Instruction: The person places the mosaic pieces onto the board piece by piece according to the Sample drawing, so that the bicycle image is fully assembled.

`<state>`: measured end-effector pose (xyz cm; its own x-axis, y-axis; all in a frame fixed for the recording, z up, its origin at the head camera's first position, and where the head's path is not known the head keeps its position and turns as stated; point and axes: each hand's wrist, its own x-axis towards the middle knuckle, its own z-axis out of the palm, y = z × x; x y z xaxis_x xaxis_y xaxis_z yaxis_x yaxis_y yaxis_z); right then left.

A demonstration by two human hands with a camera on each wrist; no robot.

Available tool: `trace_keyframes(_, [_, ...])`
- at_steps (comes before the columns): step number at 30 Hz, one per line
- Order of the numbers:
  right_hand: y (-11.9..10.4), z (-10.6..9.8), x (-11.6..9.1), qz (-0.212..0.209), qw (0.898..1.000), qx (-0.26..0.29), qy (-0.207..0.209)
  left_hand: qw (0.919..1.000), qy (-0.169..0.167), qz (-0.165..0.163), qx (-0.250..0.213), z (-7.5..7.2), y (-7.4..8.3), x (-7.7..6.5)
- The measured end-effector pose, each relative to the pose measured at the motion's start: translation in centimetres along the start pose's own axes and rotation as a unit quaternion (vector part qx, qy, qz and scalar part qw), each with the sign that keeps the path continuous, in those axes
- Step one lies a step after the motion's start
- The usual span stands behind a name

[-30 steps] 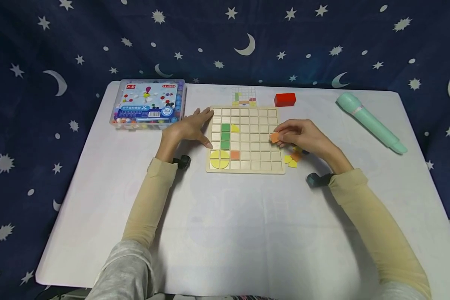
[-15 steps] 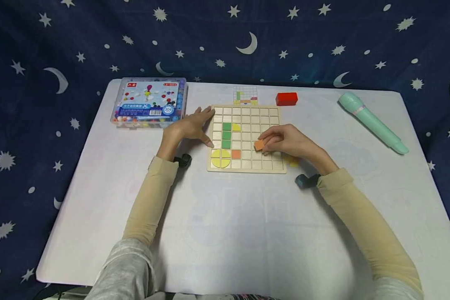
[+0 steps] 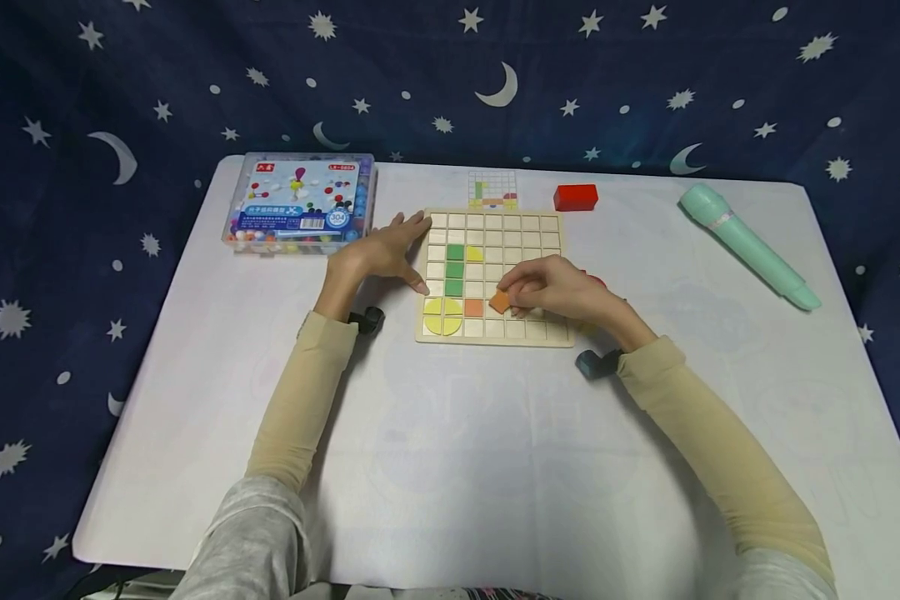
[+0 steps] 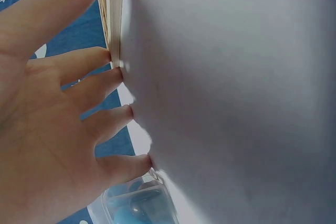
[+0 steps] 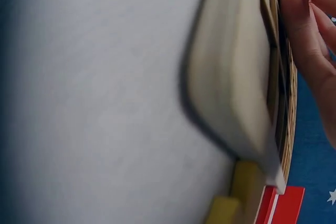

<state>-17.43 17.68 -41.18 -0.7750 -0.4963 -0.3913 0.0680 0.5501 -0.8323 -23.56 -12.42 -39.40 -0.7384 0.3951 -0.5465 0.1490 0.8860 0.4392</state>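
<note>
A wooden grid board [image 3: 495, 342] lies mid-table, with green square tiles [image 3: 455, 269] in a column, yellow quarter-circle tiles [image 3: 442, 317] forming a disc, another yellow tile [image 3: 475, 253] higher up and an orange square tile [image 3: 473, 308] in the lower rows. My left hand [image 3: 381, 252] rests with spread fingers along the board's left edge; the left wrist view shows its fingertips [image 4: 113, 56] at that edge. Between thumb and fingers my right hand [image 3: 551, 287] pinches a second orange tile [image 3: 500, 301], tilted over the board just right of the placed orange one.
Behind the board lies a printed pattern card [image 3: 492, 190], with a red block [image 3: 575, 197] to its right. A clear box of coloured beads [image 3: 300, 202] stands back left, a mint-green microphone-shaped object [image 3: 750, 246] back right. Loose yellow pieces [image 5: 247, 177] lie by the board's right edge.
My right hand has carried the orange tile leftward from the board's right edge to beside the placed orange tile. My left hand stays at the left edge.
</note>
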Motion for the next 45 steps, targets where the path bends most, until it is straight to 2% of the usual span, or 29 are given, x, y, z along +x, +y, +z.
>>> trace_keyframes(5, [-0.1, 0.1, 0.1, -0.03, 0.999, -0.031, -0.019, 1.0, 0.001, 0.001, -0.002, -0.1, 0.1, -0.1])
trace_keyframes(12, [-0.2, 0.5, 0.3, 0.002, 1.0, -0.012, -0.013, 1.0, 0.003, 0.002, -0.002, -0.1, 0.1, -0.1])
trace_keyframes(21, [-0.7, 1.3, 0.5, 0.029, 0.999, 0.001, 0.015, 1.0, 0.005, 0.003, -0.003, 0.0, 0.0, 0.0])
trace_keyframes(32, [-0.8, 1.6, 0.7, 0.022, 0.999, -0.023, 0.031, 0.9999, 0.005, 0.007, -0.006, 0.0, 0.0, -0.1])
trace_keyframes(45, [-0.8, 1.3, 0.5, 0.023, 0.998, -0.058, 0.032, 1.0, 0.003, 0.004, -0.006, 0.0, 0.0, 0.0])
